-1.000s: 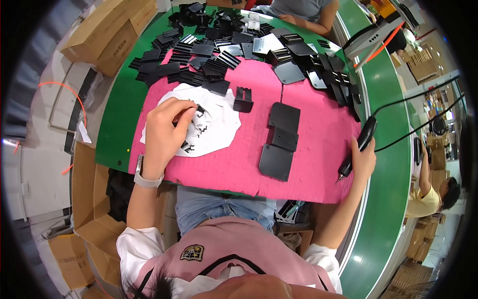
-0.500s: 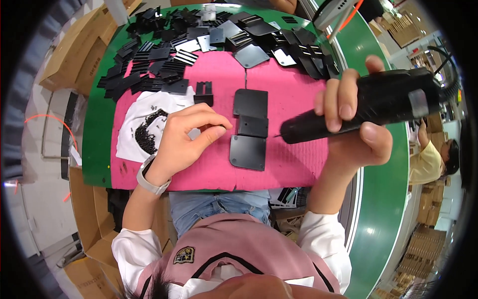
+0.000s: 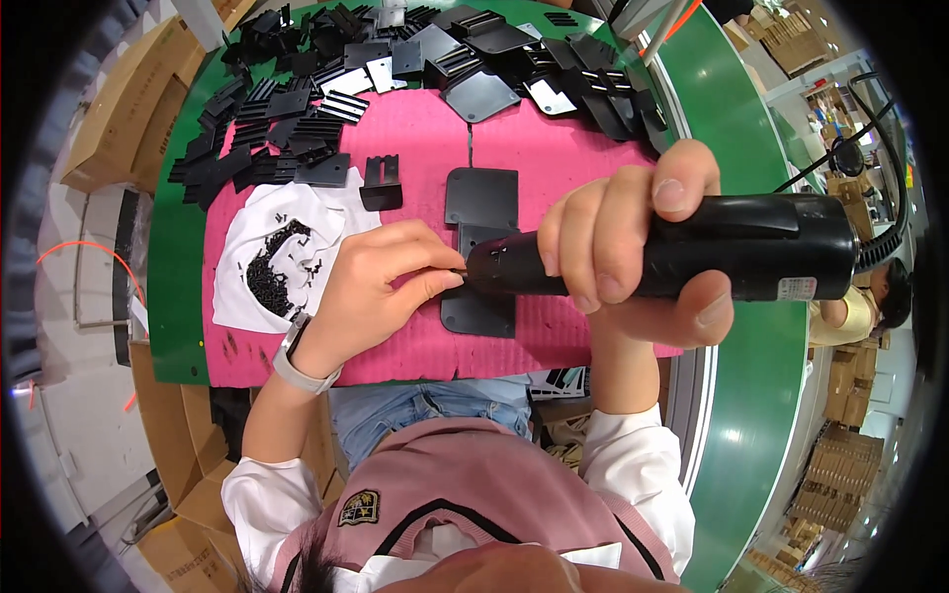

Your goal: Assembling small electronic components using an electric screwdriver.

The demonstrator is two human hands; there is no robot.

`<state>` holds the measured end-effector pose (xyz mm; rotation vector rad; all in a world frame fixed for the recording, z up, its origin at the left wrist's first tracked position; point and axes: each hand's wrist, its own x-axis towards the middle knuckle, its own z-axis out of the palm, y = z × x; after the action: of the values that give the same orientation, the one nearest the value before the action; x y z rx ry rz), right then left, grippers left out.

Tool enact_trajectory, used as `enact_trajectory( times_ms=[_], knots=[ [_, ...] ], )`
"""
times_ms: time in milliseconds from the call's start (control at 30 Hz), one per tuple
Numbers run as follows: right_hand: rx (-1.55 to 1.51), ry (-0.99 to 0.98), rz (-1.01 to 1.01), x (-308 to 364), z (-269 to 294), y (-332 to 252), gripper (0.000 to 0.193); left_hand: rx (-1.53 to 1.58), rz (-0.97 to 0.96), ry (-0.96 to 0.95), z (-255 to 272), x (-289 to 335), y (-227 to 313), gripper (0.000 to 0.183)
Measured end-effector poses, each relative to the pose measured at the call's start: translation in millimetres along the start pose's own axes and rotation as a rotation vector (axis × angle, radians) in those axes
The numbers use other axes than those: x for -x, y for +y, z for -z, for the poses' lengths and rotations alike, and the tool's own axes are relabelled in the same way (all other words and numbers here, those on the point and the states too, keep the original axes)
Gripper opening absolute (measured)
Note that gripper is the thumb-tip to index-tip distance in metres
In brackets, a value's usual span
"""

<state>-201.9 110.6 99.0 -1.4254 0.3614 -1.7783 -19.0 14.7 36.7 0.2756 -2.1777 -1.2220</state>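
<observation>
My right hand [image 3: 633,247] is wrapped round a black corded electric screwdriver [image 3: 761,242], held level with its nose to the left. At that nose my left hand [image 3: 386,282] pinches a small black screw, mostly hidden by the fingertips. Beneath the tool lies a row of black metal parts: a flat upper plate [image 3: 481,196], a middle bracket [image 3: 474,235] partly covered by the driver, and a lower plate [image 3: 479,318] with rounded corners. Small black screws [image 3: 262,277] are heaped on a white cloth [image 3: 242,222] beside my left hand. Another slotted black bracket [image 3: 381,193] stands nearby.
A pink corrugated mat [image 3: 568,148] covers part of the green table [image 3: 178,326]. Black plates and brackets [image 3: 479,97] are piled along the far side. A cardboard box [image 3: 119,128] stands left; the driver's cable [image 3: 895,198] runs off right. Another person [image 3: 840,311] is at far right.
My right hand has brought the screwdriver left and slightly down, over the row of parts. Its nose now meets my left fingertips, which have closed into a pinch.
</observation>
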Motion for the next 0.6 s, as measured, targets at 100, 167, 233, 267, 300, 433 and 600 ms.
enact_trajectory(
  times_ms=[100,167,233,267,300,433,600],
  knots=[
    [0.053,0.189,-0.079,4,-11,4,0.041,-0.048,-0.002,-0.011,-1,0,1,0.009],
    [0.093,0.267,-0.089,5,-17,8,0.039,-0.086,-0.015,0.015,-6,0,-3,0.009],
    [0.128,0.370,-0.005,6,-16,12,0.039,0.021,0.084,0.038,-8,3,-6,0.009],
    [0.073,0.357,0.036,5,-12,14,0.039,0.124,0.181,0.063,-7,4,-7,0.009],
    [0.075,0.358,0.034,3,-11,12,0.039,0.127,0.181,0.062,-7,4,-6,0.009],
    [-0.061,0.403,-0.013,-2,8,-8,0.034,0.140,0.104,0.109,-3,0,-5,0.009],
    [0.180,0.300,-0.006,8,24,-10,0.036,0.077,0.236,0.065,-11,-2,-11,0.007]
  ],
)
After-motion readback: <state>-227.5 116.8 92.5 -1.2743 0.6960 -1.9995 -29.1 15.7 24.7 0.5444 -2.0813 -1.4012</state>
